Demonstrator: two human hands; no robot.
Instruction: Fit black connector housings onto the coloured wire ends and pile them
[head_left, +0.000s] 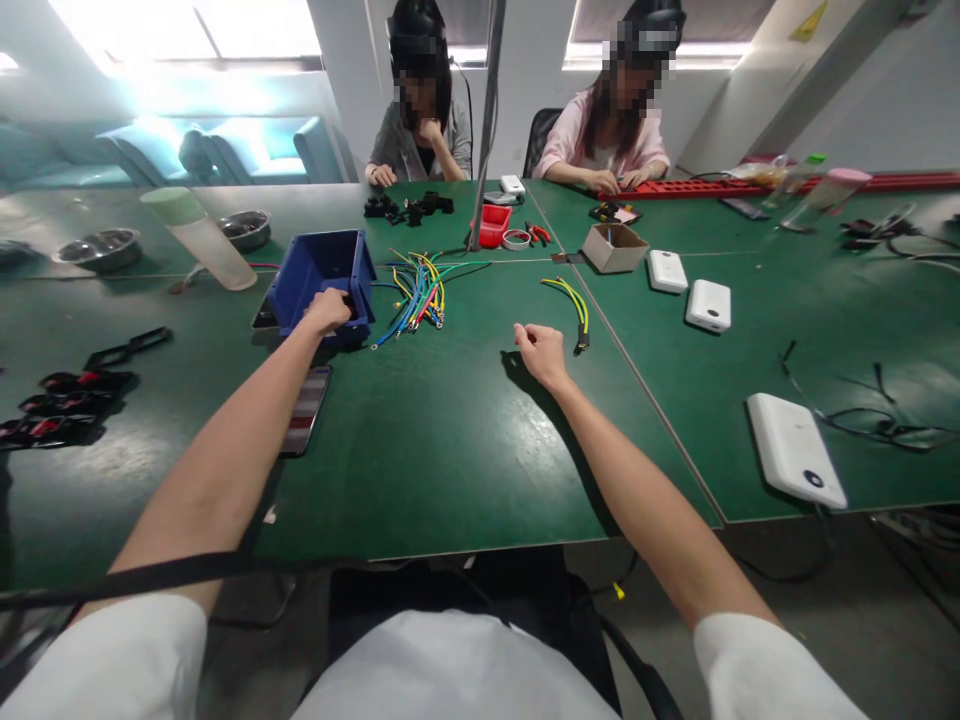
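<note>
My left hand (328, 312) reaches over the front of a blue plastic bin (289, 290). Its fingers are curled at the inner side wall and partly hidden, so what they hold cannot be made out. My right hand (543, 354) is held loosely closed just above the green table, with nothing visible in it. Right beside it lies a pair of yellow-green wires (577, 302) ending in a black connector (582, 340). Between the bin and my right hand is a loose bundle of coloured wires (420, 295) with metal ring terminals, mostly blue, yellow and green.
A phone (307, 412) lies under my left forearm. Black parts (67, 405), a bottle (201, 240) and metal bowls (97, 250) are at left. A metal pole (486, 130), red tray (492, 226) and cardboard box (615, 248) stand farther back. White devices (795, 450) lie right. Two people sit opposite.
</note>
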